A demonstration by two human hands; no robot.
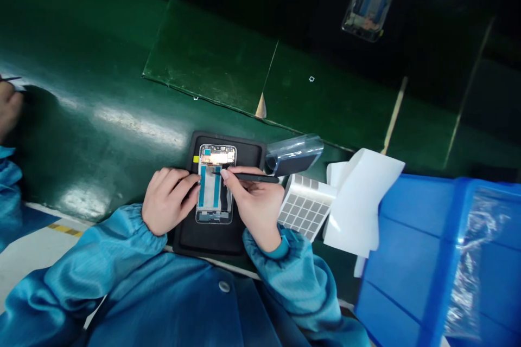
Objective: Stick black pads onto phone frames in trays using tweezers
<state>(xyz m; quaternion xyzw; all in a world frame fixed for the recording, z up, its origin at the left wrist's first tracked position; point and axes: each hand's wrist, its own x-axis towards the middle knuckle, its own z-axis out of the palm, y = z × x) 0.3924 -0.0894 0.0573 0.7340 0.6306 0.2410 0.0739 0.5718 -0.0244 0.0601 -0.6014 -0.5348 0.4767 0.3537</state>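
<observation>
An opened phone [210,190] lies upright on a black tray [209,241]; its circuit board shows at the top, with blue strips down its middle part. My left hand [166,200] is at the phone's left side, fingers bent and their tips against its edge. Black tweezers [254,177] are pinched in my right hand [260,203]. Their thin tips point left over the upper middle of the phone, just under the board. Whether the tips touch it or hold anything, I cannot tell. A yellow tab [196,159] sticks out from the phone's upper left edge.
Right of the tray are a curled clear film [299,152], a sheet of grey square stickers [305,209] and white paper [358,206]. A blue bin [407,255] stands further right. Another opened phone [372,0] lies at the back. A co-worker's hand [8,108] shows at far left.
</observation>
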